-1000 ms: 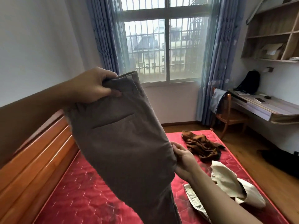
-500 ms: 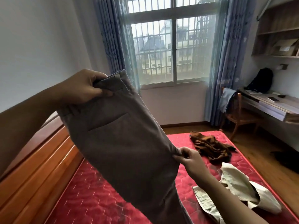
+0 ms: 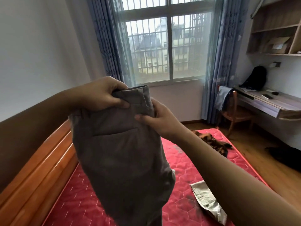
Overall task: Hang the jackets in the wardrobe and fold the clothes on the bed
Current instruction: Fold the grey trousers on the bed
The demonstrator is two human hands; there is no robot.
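Grey trousers hang in the air above the red bed. Both hands grip the waistband, the left hand at its top and the right hand just beside it. A brown garment and a beige garment lie on the bed.

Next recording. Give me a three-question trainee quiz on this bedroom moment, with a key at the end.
1. True or false: the left hand and the right hand both grip the top end of the grey-brown fabric trousers, which are held up in the air.
2. Where does the crumpled rust-brown garment lie? A) on the wooden chair, B) on the red quilted mattress, C) on the desk.
3. Fill in: the pale beige garment lies on the mattress on the person's ___ side of the trousers.

Key: 1 true; 2 B; 3 right.
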